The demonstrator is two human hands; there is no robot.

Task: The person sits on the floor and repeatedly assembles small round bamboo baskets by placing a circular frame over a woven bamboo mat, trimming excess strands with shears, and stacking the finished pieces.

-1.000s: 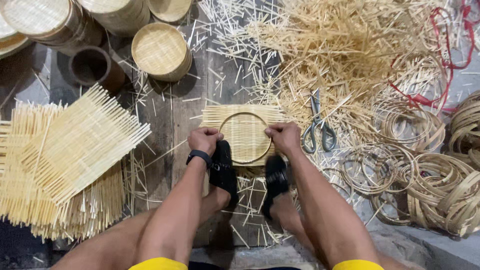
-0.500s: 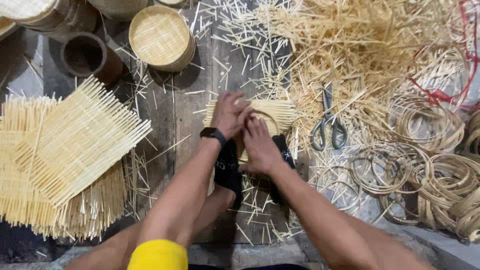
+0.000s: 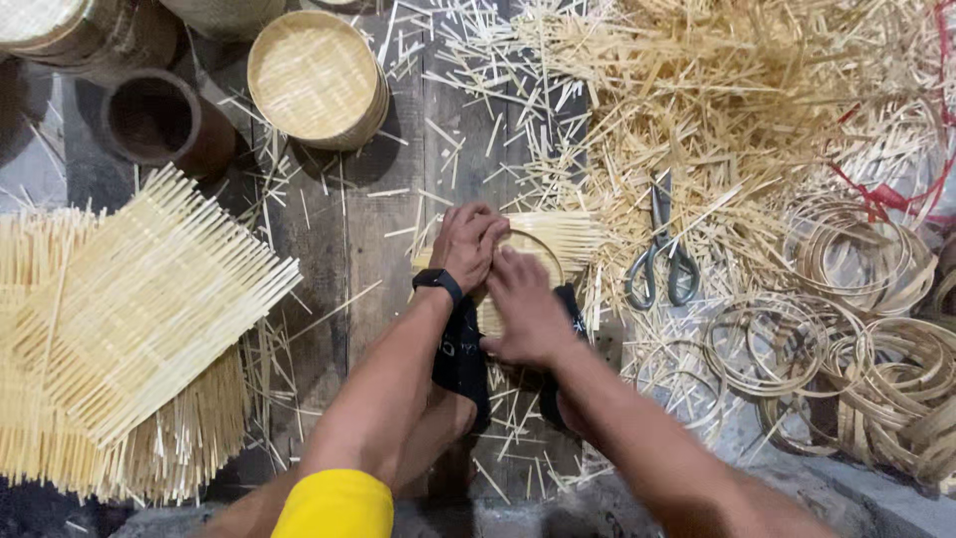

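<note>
Near the middle of the plank floor [image 3: 388,229], the woven bamboo mat with its round hoop [image 3: 543,239] lies pinned under both feet. Left hand [image 3: 466,244] presses flat on the mat, fingers curled over the hoop rim; right hand [image 3: 526,311] bears down beside it, touching. Judged light, springy, splintery at the slat ends; best gripped at the hoop rim. Scissors [image 3: 662,254] lie just right.

Left hand [image 3: 466,244] and right hand [image 3: 526,309] cover most of the woven mat [image 3: 558,234] and its ring; the grip underneath can't be made out. Right forearm blurred. Feet mostly hidden beneath the arms. Stacked baskets [image 3: 90,35] cut off at top edge. Bamboo rings [image 3: 896,399] run off the right edge. Mat pile [image 3: 60,418] cut off at left.
</note>
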